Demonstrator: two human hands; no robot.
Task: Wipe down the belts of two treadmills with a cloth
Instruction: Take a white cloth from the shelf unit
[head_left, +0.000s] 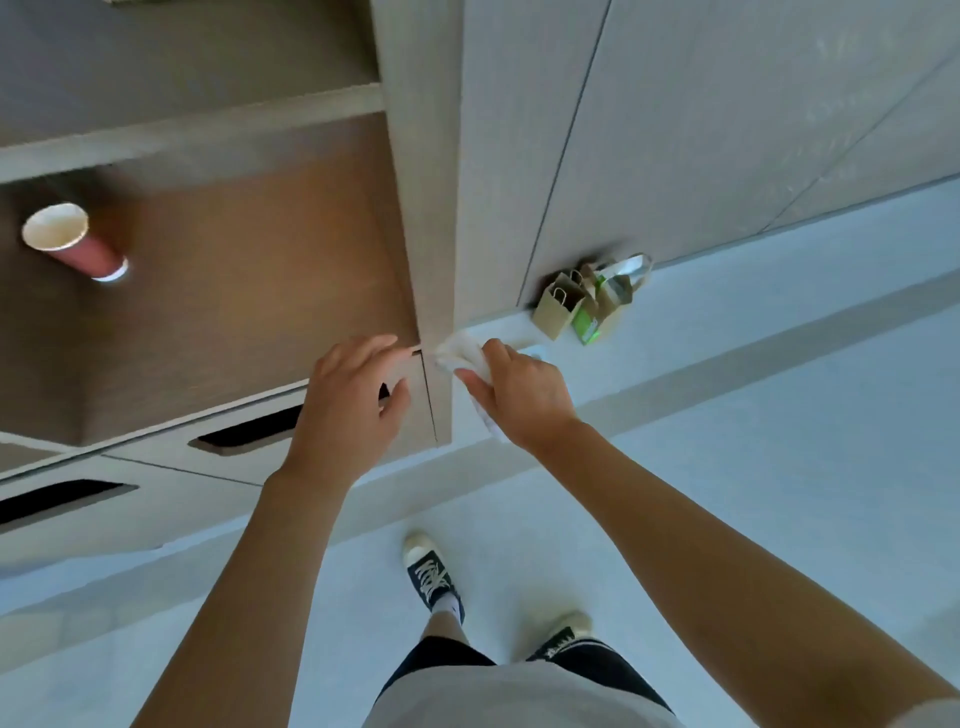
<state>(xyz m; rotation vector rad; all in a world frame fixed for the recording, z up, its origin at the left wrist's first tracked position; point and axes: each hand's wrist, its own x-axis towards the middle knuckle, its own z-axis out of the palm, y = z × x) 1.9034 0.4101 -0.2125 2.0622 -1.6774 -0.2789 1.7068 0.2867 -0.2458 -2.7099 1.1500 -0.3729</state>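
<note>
Item: cloth (467, 356), white, crumpled, pinched in the right hand (519, 389) beside the cabinet (426, 208) corner. Left hand (353, 400): fingers spread and loosely bent, holding nothing, reaching over the shelf (234, 312) edge. Also present: red cup (72, 241) on the shelf; paper bags (576, 304) on the floor. Treadmills: none in sight. Step, by my reckoning: cloth fetched, wiping not begun. Next: carry the cloth to the first belt.
</note>
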